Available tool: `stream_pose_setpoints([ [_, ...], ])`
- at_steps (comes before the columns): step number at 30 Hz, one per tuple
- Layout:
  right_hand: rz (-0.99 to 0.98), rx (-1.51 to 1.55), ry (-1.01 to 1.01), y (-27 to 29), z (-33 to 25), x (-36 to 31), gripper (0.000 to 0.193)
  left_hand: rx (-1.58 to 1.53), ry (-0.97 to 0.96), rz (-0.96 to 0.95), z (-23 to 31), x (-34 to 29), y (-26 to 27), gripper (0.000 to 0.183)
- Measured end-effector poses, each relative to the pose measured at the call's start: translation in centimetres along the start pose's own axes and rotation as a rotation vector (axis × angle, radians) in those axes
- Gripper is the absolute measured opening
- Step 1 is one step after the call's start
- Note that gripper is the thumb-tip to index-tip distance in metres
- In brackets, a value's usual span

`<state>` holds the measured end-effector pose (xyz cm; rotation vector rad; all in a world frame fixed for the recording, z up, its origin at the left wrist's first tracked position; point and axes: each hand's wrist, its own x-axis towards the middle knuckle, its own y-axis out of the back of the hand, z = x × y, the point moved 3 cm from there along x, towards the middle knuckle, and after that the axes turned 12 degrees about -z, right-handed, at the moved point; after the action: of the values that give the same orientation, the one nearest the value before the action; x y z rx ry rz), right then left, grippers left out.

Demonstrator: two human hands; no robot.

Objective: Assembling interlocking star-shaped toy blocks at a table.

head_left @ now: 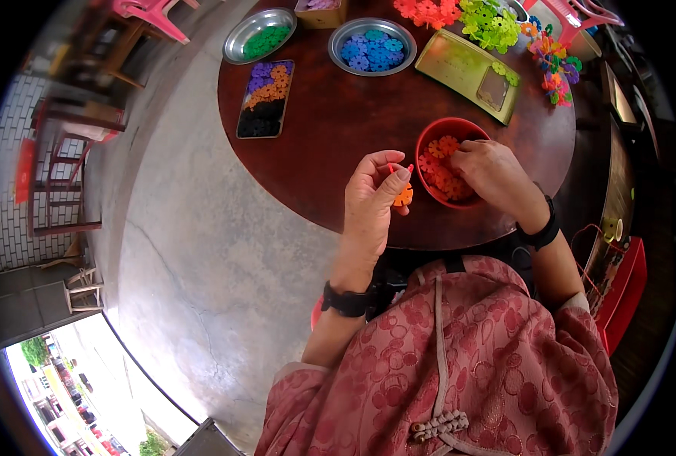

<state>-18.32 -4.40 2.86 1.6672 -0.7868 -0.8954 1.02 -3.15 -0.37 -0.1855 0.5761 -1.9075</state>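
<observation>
Near the table's front edge, my left hand (370, 194) pinches an orange notched plastic flower disc (404, 196) between thumb and fingers. Red disc edges stick up at the fingertips beside it, apparently joined to it. My right hand (491, 169) reaches over the rim of a deep red plastic bowl (421, 173), its fingers curled down among the pieces. Its fingertips are partly hidden, and I cannot make out what they grip. Orange and red-orange flower discs (438, 173) fill the bowl's bottom.
On the round brown table (315, 167) are a tray of purple, orange and black discs (265, 99), a metal bowl (260, 14) of green ones, another metal bowl (409, 64) of blue ones, and a yellow-green tray (437, 57). Colourful disc clusters (490, 23) stand at the back right.
</observation>
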Motion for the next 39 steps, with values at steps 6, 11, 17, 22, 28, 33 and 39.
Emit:
stream_pose_setpoints([
  [6, 0.363, 0.484, 0.143, 2.4, -1.2, -0.4, 0.006, -0.252, 0.023, -0.085, 0.1, 0.0, -0.8, 0.033],
  [11, 0.417, 0.675, 0.183, 2.5, -3.1, -0.7, 0.01, -0.253, -0.004, -0.118, 0.2, 0.1, -1.0, 0.037],
  [17, 0.44, 0.672, 0.157, 2.4, -3.5, -1.1, 0.013, -0.198, 0.04, -0.22, -0.1, 0.0, -0.8, 0.034],
  [22, 0.427, 0.697, 0.153, 1.9, -3.1, -1.2, 0.013, -0.142, 0.001, -0.159, -0.2, 0.1, -0.8, 0.036],
  [28, 0.453, 0.696, 0.163, 1.7, -2.8, -1.2, 0.013, -0.152, 0.007, -0.088, 0.0, 0.0, -0.8, 0.036],
  [33, 0.454, 0.708, 0.158, 1.7, -2.8, -1.2, 0.012, -0.161, 0.06, -0.103, -0.2, 0.1, -0.7, 0.035],
  [39, 0.46, 0.652, 0.164, 1.6, -3.2, -1.3, 0.012, -0.23, 0.041, -0.083, -0.3, 0.1, -1.0, 0.032],
])
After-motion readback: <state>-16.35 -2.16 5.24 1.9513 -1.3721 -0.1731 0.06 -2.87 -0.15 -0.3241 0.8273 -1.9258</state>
